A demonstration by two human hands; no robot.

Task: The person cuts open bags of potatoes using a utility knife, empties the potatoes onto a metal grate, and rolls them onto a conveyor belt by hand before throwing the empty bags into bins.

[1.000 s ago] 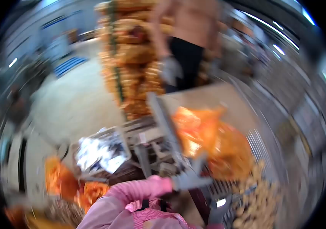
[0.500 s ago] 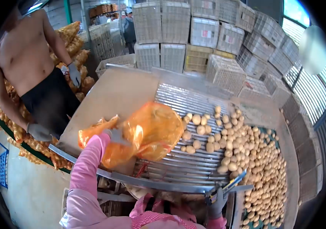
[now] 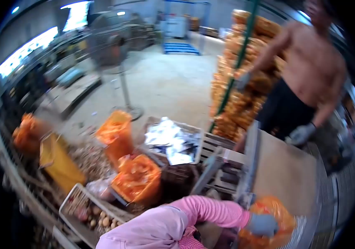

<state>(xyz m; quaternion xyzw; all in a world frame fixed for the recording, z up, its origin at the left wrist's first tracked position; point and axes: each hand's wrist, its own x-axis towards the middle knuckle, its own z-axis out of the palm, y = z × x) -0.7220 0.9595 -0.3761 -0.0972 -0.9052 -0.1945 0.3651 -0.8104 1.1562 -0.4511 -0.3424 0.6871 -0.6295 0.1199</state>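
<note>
My gloved left hand (image 3: 263, 225) lies against an orange mesh bag (image 3: 284, 216) at the near end of the tan tabletop (image 3: 287, 166). The bag spreads directly under and beyond my fingers, showing on both sides of the glove; its long axis I cannot tell. Whether my fingertips are clamped on the mesh is hidden. My right hand is out of view, leaving the left nearest.

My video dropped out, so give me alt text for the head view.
A grey-gloved left hand is on an orange bag at the worktable. Beyond, a gloved co-worker stands beside stacked orange sacks; more orange bags stand toward picture left.
</note>
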